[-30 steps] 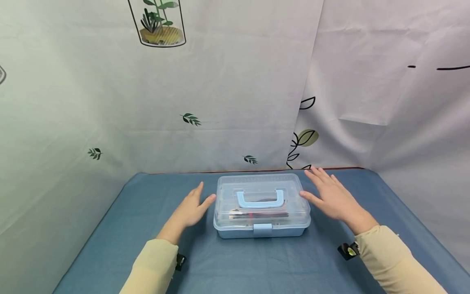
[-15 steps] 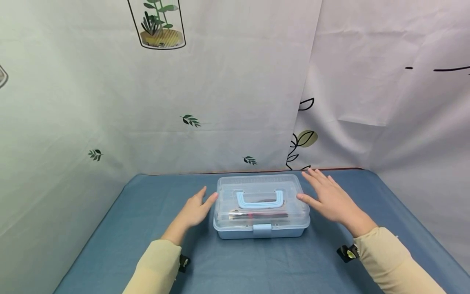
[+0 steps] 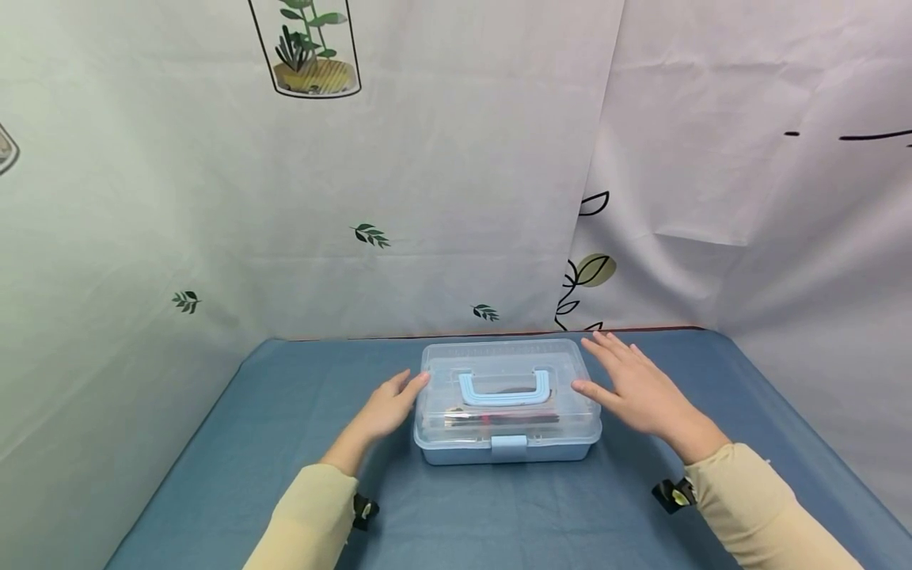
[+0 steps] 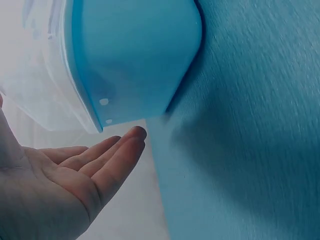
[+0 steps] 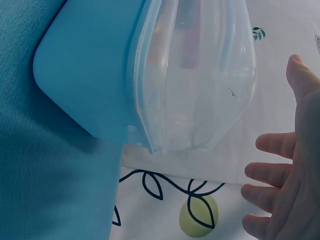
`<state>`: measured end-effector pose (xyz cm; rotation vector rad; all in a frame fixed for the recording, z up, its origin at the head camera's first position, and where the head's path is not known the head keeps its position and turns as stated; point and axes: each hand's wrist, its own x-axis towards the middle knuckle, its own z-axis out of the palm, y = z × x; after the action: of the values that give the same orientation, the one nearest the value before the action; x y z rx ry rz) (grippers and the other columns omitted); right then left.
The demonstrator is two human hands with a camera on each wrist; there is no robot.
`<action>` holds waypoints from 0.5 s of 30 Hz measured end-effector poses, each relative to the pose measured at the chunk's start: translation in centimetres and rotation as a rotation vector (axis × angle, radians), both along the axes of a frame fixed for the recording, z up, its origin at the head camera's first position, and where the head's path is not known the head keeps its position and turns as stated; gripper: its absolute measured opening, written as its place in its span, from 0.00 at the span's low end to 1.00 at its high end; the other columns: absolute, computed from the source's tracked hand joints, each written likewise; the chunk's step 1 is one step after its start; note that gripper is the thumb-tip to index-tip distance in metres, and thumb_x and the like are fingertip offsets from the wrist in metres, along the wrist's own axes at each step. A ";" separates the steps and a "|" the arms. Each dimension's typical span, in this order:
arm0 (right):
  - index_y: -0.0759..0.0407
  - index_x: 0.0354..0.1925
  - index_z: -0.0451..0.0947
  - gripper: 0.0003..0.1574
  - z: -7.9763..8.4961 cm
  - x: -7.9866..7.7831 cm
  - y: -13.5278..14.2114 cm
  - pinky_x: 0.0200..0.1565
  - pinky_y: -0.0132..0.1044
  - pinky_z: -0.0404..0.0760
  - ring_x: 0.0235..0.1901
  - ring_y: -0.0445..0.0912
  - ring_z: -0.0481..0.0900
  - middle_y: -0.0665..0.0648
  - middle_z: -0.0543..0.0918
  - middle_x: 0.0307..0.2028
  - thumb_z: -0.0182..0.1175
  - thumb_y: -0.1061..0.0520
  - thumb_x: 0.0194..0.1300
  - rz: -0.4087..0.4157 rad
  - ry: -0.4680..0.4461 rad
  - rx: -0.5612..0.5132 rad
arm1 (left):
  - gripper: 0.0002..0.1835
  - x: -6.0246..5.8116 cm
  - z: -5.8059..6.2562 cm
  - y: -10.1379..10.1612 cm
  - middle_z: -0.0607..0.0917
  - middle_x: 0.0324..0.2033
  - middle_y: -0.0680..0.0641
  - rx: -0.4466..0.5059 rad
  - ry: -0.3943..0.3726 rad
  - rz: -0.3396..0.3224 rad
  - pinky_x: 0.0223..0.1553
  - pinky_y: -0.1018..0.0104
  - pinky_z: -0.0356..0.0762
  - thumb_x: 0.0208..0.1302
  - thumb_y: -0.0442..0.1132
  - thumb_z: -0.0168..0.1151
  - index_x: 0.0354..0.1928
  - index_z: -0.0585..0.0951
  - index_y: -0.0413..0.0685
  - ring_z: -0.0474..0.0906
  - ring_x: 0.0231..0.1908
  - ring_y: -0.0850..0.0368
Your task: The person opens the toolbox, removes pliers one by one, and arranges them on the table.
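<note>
A light blue box (image 3: 456, 456) with a clear lid (image 3: 470, 356) and a blue carry handle (image 3: 504, 396) sits on the table, lid down and front latch (image 3: 509, 445) in place. Through the lid some slim, pencil-like items show blurrily. My left hand (image 3: 388, 408) is at the box's left side, fingers extended; in the left wrist view the fingers (image 4: 117, 165) stay apart from the wall. On the other side, my right hand (image 3: 641, 392) hovers beside the lid with fingers spread, and the right wrist view shows a gap between it and the box.
Blue cloth covers the table (image 3: 299, 412). Behind it and at both sides hangs a pale curtain (image 3: 456, 158) printed with leaves and a plant jar. Each wrist carries a small dark camera (image 3: 673, 496).
My left hand has moved right, closer to the box's left side. The right hand has drifted slightly left toward the lid. The box stays where it was.
</note>
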<state>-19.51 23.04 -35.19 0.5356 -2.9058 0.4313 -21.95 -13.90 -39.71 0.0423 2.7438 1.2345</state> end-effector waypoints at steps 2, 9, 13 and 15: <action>0.62 0.70 0.58 0.51 0.0 0.0 -0.1 0.68 0.62 0.49 0.71 0.61 0.50 0.66 0.56 0.71 0.48 0.29 0.64 0.001 -0.004 0.002 | 0.49 -0.1 -0.2 0.1 0.64 0.67 0.32 0.034 -0.021 -0.002 0.59 0.45 0.71 0.63 0.70 0.42 0.71 0.56 0.34 0.79 0.51 0.42; 0.62 0.70 0.59 0.50 0.0 0.1 -0.2 0.68 0.62 0.50 0.71 0.61 0.51 0.66 0.57 0.71 0.49 0.29 0.63 0.006 -0.008 0.005 | 0.50 -0.4 -0.7 0.4 0.66 0.64 0.29 0.131 -0.067 -0.004 0.47 0.51 0.80 0.61 0.67 0.51 0.70 0.55 0.33 0.74 0.57 0.40; 0.62 0.69 0.59 0.51 0.0 0.1 -0.4 0.68 0.62 0.51 0.70 0.61 0.52 0.66 0.58 0.70 0.48 0.28 0.63 0.007 -0.012 0.006 | 0.50 -0.6 -0.8 0.3 0.69 0.62 0.30 0.207 -0.094 0.008 0.41 0.55 0.83 0.59 0.66 0.56 0.69 0.58 0.33 0.77 0.52 0.43; 0.62 0.69 0.59 0.51 0.0 0.1 -0.4 0.68 0.62 0.51 0.70 0.61 0.53 0.66 0.58 0.70 0.48 0.28 0.63 0.007 -0.015 0.006 | 0.49 -0.7 -0.7 0.2 0.73 0.60 0.33 0.238 -0.112 0.023 0.39 0.57 0.83 0.57 0.65 0.58 0.68 0.61 0.34 0.80 0.48 0.47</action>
<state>-19.36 22.63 -35.19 0.5452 -2.9212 0.4286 -22.65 -13.70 -40.44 -0.0346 2.4973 1.5143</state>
